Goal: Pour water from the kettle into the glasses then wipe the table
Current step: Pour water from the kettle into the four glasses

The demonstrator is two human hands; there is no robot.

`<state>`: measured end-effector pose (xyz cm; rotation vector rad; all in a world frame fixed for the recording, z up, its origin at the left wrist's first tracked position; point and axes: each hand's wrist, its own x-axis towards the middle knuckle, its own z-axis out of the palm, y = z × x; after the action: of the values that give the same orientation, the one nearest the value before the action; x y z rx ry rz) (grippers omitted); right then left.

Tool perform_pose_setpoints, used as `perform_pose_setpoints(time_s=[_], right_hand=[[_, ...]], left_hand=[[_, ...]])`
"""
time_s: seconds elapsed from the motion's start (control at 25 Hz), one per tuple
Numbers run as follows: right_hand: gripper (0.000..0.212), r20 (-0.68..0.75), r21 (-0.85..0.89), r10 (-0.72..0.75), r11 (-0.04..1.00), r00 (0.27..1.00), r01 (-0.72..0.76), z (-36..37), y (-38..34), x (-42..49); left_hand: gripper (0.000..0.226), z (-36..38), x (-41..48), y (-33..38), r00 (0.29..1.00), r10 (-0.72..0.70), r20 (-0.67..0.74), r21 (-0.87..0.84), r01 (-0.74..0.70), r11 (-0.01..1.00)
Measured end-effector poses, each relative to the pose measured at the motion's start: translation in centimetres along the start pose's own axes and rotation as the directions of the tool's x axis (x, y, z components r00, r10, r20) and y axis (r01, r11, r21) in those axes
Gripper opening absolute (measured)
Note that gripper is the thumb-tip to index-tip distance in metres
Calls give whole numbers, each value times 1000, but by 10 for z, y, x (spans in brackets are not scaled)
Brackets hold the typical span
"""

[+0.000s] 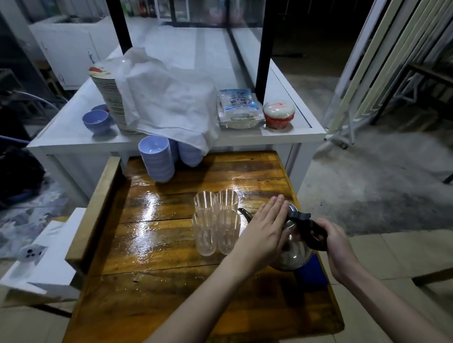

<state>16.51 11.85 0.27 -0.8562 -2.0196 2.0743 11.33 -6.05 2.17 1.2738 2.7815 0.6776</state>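
Observation:
A steel kettle [293, 257] with a black handle stands near the right edge of the wooden table [153, 297]. My right hand [335, 244] is closed around the black handle. My left hand [264, 230] lies flat, fingers together, on the kettle's lid and side. Several clear glasses [215, 223] stand in a tight cluster just left of the kettle's spout; they look empty. A blue cloth [311, 272] lies under and beside the kettle's base. The tabletop shines wet in its middle.
Stacks of lilac bowls [157, 160] sit at the table's far edge. Behind stands a white counter [84, 143] with stacked plates under a white cloth [166, 100], a plastic packet and a red-and-white container [279, 114]. A white box [44, 261] lies left of the table.

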Motion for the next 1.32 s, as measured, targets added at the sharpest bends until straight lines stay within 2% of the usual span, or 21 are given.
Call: perform_pose_setpoints(time_s=[0.36, 0.68, 1.08, 1.32], right_hand=[[29, 96, -123, -35, 991, 995, 47, 1, -21, 3], [27, 147, -160, -43, 985, 988, 67, 3, -37, 10], [28, 185, -220, -58, 970, 981, 99, 7, -45, 18], [34, 210, -297, -79, 945, 975, 140, 6, -49, 22]], left_hand=[[57, 6, -8, -2, 998, -58, -32, -75, 55, 996], [58, 9, -5, 2, 992, -125, -33, -90, 122, 989], [58, 13, -3, 2, 983, -165, -85, -152, 151, 977], [59, 10, -2, -1, 986, -159, -55, -135, 151, 979]])
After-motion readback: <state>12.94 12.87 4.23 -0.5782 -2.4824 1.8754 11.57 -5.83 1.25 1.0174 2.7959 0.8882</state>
